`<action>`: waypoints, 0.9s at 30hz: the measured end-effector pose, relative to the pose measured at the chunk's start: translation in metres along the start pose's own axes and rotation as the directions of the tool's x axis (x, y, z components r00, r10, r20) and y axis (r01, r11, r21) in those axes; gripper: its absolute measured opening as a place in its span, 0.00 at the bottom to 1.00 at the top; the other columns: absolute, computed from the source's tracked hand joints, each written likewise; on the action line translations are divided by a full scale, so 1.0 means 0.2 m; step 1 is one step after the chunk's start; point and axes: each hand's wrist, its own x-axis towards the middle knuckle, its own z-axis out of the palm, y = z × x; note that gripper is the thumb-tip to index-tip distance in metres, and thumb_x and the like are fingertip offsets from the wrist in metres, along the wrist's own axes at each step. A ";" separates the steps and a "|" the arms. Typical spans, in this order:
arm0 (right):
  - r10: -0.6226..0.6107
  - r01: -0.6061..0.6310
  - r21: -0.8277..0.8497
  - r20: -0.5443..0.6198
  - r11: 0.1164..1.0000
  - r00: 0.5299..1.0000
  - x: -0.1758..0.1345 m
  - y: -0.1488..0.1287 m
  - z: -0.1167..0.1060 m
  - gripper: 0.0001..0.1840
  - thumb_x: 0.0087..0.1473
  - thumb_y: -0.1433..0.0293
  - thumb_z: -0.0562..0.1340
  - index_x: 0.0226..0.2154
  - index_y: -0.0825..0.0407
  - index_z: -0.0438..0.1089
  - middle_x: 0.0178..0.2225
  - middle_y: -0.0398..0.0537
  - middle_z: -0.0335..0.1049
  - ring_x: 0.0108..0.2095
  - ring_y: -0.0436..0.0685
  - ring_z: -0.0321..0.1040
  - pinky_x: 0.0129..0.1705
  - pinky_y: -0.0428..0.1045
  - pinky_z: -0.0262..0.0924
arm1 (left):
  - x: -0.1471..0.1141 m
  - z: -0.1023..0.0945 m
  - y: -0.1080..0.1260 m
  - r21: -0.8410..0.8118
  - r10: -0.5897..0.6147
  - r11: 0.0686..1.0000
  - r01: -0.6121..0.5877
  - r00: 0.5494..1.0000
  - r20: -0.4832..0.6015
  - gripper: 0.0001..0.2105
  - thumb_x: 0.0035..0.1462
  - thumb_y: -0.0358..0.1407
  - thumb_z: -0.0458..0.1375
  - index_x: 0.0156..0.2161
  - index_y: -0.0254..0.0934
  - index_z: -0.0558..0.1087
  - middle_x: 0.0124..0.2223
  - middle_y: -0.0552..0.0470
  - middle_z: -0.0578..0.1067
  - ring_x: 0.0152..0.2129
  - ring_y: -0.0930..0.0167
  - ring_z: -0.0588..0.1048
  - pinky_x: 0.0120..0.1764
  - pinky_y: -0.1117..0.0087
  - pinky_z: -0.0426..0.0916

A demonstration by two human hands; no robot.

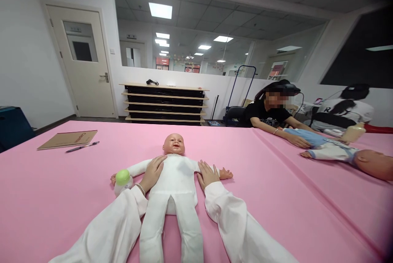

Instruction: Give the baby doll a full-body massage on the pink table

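Note:
A baby doll [176, 179] with a white cloth body lies face up on the pink table cover, its head away from me and its arms spread. My left hand [153, 171] rests on the doll's side by the shoulder, fingers extended and close together, a beaded bracelet at the wrist. On the other side, my right hand [208, 173] lies with fingers stretched over the doll's arm. Neither hand grips anything. Beside my left wrist stands a white bottle with a light green cap [123, 177], partly over the doll's hand.
A brown notebook [67, 139] and a pen [82, 147] lie at the far left of the pink table [264, 205]. At the right, another person [270, 111] handles a doll in blue and white clothes [328, 148]. A milk-coloured bottle [353, 132] is near that doll.

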 end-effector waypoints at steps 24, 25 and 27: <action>-0.512 0.544 0.282 -0.186 0.790 0.839 0.03 -0.19 -0.02 0.28 0.58 0.65 0.41 0.59 0.55 0.48 0.61 0.52 0.46 0.62 0.56 0.40 0.60 0.60 0.41 | 0.01 0.00 0.03 -0.014 -0.018 1.000 0.018 1.000 -0.007 0.16 0.59 0.35 0.43 0.49 0.38 0.67 0.51 0.50 0.69 0.49 0.70 0.65 0.55 0.61 0.57; -0.519 0.532 0.307 -0.131 0.789 0.845 0.04 -0.21 -0.02 0.27 0.58 0.65 0.40 0.59 0.53 0.49 0.61 0.51 0.45 0.62 0.56 0.40 0.60 0.61 0.40 | 0.01 0.00 0.03 -0.013 -0.019 1.000 0.019 1.000 -0.007 0.16 0.59 0.35 0.43 0.49 0.38 0.67 0.51 0.50 0.69 0.49 0.70 0.65 0.55 0.61 0.57; -0.472 0.466 0.335 -0.067 0.819 0.879 0.05 -0.22 0.00 0.27 0.58 0.64 0.40 0.59 0.52 0.48 0.62 0.50 0.44 0.62 0.56 0.40 0.60 0.62 0.40 | 0.01 0.00 0.02 -0.013 -0.020 1.000 0.020 1.000 -0.004 0.16 0.59 0.35 0.43 0.49 0.38 0.67 0.52 0.50 0.69 0.50 0.70 0.65 0.55 0.61 0.57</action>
